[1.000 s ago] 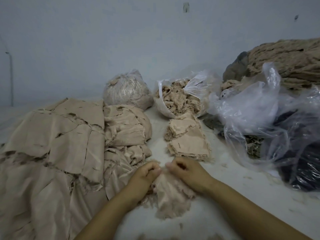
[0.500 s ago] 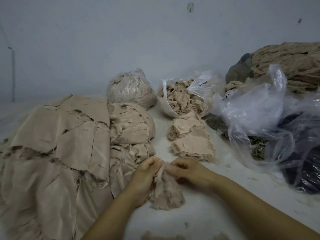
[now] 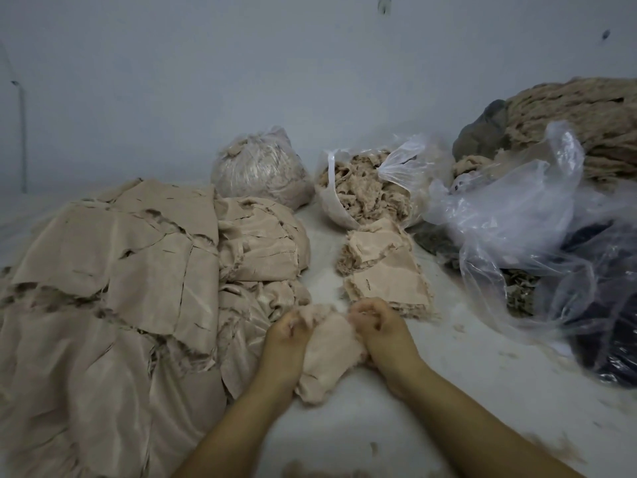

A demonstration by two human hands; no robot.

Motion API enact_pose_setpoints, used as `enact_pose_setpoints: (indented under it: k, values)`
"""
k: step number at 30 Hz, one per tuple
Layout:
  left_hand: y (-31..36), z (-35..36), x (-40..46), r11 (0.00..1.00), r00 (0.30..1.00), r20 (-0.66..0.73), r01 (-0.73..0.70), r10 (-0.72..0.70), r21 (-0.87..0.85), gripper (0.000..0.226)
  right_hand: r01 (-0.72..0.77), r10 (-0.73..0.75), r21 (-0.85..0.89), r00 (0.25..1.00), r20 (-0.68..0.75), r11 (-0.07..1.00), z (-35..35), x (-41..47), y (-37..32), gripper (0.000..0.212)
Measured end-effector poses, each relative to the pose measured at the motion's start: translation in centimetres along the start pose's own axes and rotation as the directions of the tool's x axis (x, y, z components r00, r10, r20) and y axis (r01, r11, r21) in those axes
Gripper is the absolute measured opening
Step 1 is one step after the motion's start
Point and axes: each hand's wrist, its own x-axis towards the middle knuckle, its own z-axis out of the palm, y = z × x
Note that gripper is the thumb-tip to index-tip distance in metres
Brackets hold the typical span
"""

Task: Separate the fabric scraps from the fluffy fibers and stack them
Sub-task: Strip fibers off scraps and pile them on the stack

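Hands, left [image 3: 287,343] and right [image 3: 381,327], fingers curled, gripping fluffy scrap [image 3: 325,353] between large fabric pile [image 3: 113,270] and scrap stack [image 3: 386,270]; bare white surface [image 3: 482,367] toward right edge.

The scene is dim and flat, with a cool grey-blue cast over the wall [image 3: 241,81] and soft, faint shadows that give no clear light direction. White glare streaks the clear plastic bag [image 3: 517,215] on the right (the brightest spot in view). Detail is soft and smeary throughout, and the wide lens bends the edges, as at the pipe [image 3: 22,139] on the far left.
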Motion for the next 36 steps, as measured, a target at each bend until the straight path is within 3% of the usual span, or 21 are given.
enact_pose_setpoints:
  k: [2, 4, 6, 7, 9, 12, 16, 20, 23, 25, 27, 34, 36]
  values:
    - [0.2, -0.2, 0.0, 0.998, 1.000, 0.009, 0.026, -0.025, -0.055, 0.019, 0.024, -0.031, -0.063, 0.993, -0.116, 0.998, -0.4, 0.4, 0.2, 0.014]
    - [0.1, -0.2, -0.1, 0.997, 0.996, 0.075, 0.047, -0.043, -0.063, 0.019, 0.037, -0.034, -0.053, 0.998, 0.059, 0.998, -0.1, -0.2, 0.0, 0.022]
    - [0.0, -0.1, -0.3, 0.996, 0.991, 0.130, 0.053, -0.044, -0.068, 0.018, 0.037, -0.006, -0.119, 0.968, 0.251, 0.992, 0.7, -0.8, 0.2, 0.046]
    - [0.0, -0.1, -0.2, 0.995, 0.989, 0.138, 0.060, -0.048, -0.083, 0.018, 0.065, -0.020, -0.162, 0.964, 0.267, 0.985, 1.0, -1.0, 0.2, 0.045]
    - [0.1, -0.2, 0.0, 0.992, 0.988, 0.141, 0.070, -0.056, -0.102, 0.017, 0.118, -0.096, -0.158, 0.986, 0.137, 0.980, 1.0, -0.5, 0.2, 0.008]
    - [0.1, -0.7, 0.3, 0.990, 0.980, 0.182, 0.101, -0.082, -0.100, 0.022, 0.100, -0.096, -0.144, 0.995, 0.032, 0.984, 0.5, 0.0, 0.5, 0.033]
    - [0.2, -0.7, 0.4, 0.977, 0.963, 0.244, 0.153, -0.115, -0.145, 0.039, 0.068, -0.059, -0.135, 0.996, 0.070, 0.989, 0.8, -0.2, 0.2, 0.033]
    - [0.2, -0.5, 0.2, 0.979, 0.961, 0.264, 0.129, -0.084, -0.160, 0.041, 0.057, -0.049, -0.070, 0.992, 0.114, 0.996, 0.9, -0.8, -0.2, 0.043]
    - [0.1, -0.5, 0.0, 0.994, 0.926, 0.370, 0.096, -0.073, -0.045, 0.027, 0.093, -0.075, -0.172, 0.991, 0.107, 0.981, 1.2, -0.7, -0.2, 0.027]
    - [0.4, -0.6, -0.3, 0.996, 0.895, 0.439, 0.065, -0.083, 0.056, 0.025, 0.137, -0.121, -0.141, 0.986, 0.112, 0.981, 1.3, -0.4, -0.4, 0.014]
    - [0.4, -0.8, -0.4, 0.994, 0.880, 0.463, 0.068, -0.102, 0.089, 0.035, 0.161, -0.160, -0.010, 0.986, 0.054, 0.987, 1.3, 0.0, -0.1, 0.027]
    - [0.0, -1.0, 0.2, 0.995, 0.915, 0.393, 0.100, -0.091, -0.003, 0.026, 0.110, -0.090, 0.070, 0.966, -0.243, 0.991, -0.3, 1.3, 0.3, 0.040]
    - [-0.1, -1.0, 0.1, 0.993, 0.926, 0.371, 0.102, -0.072, -0.061, 0.022, 0.094, -0.087, 0.073, 0.991, -0.103, 0.993, -0.6, 0.7, 0.0, 0.046]
